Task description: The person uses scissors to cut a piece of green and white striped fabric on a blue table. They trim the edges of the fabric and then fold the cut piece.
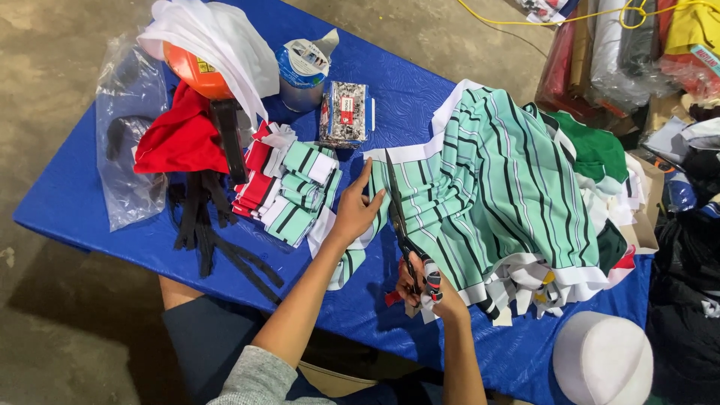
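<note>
Left hand (pixel 355 212) lies flat, fingers spread; right hand (pixel 431 289) clenched.

Blue table (pixel 90 202), bare concrete floor (pixel 45 90)

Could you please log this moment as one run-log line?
left hand: flat on striped fabric | right hand: holding scissors, cutting | blue table

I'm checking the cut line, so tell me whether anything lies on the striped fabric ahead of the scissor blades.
Nothing visible does. The scissors in the right hand point up along the striped fabric, and the cloth ahead of the tips is bare. The left hand presses the fabric just left of the blades, beside the line, not across it.
</note>
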